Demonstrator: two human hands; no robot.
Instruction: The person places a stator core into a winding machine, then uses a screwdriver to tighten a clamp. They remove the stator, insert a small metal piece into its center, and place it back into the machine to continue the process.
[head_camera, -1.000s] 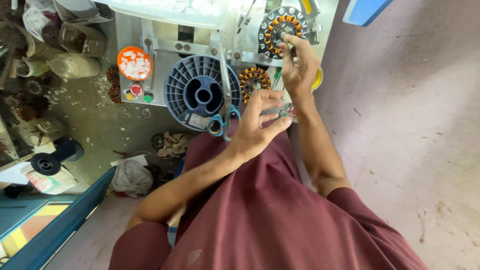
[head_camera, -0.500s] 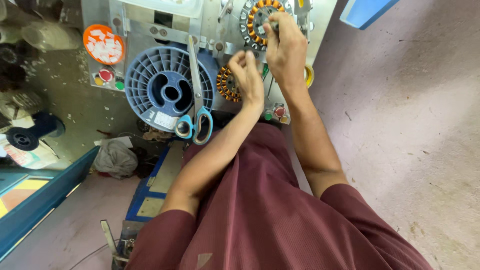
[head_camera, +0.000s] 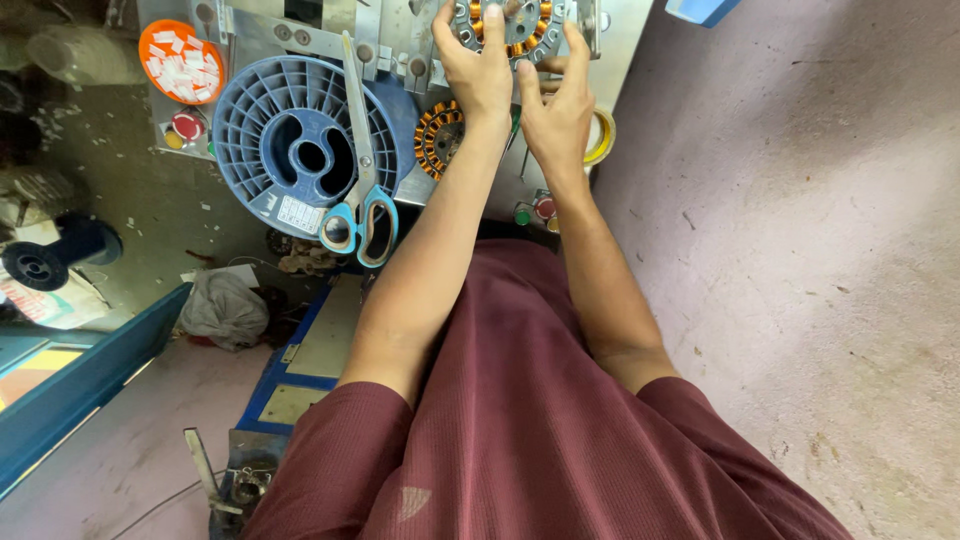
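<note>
1. Copper-wound and ring-shaped, the stator (head_camera: 505, 25) sits at the far edge of the grey metal bench (head_camera: 625, 60), partly cut off by the top of the head view. It serves as the landmark for what follows.
2. The left hand (head_camera: 480, 75) lies over the near-left part of the stator, fingers spread across the coils and pressing down; it is neither clenched nor lifted away, though whether it truly grips the ring cannot be told.
3. The right hand (head_camera: 558, 118) rests just near-right of the stator, its fingertips reaching the ring's near edge and its palm open; what, if anything, it pinches is hidden.
4. A second wound stator (head_camera: 438, 138) lies just nearer than the first and to its left, partly under the left forearm.
5. Further left of the stator stands a big blue spool (head_camera: 300, 140), and a pair of blue-handled scissors (head_camera: 360, 215) rests across its face.
6. Well to the left of the stator is an orange dish (head_camera: 180, 60) holding small white slips.
7. A yellow ring of tape (head_camera: 602, 135) peeks out just right of the right hand.
8. Judging by the pose, the step in hand looks like seating or pressing the windings. A next move would seem to call for steady, even finger pressure, with the ring held from turning.
</note>
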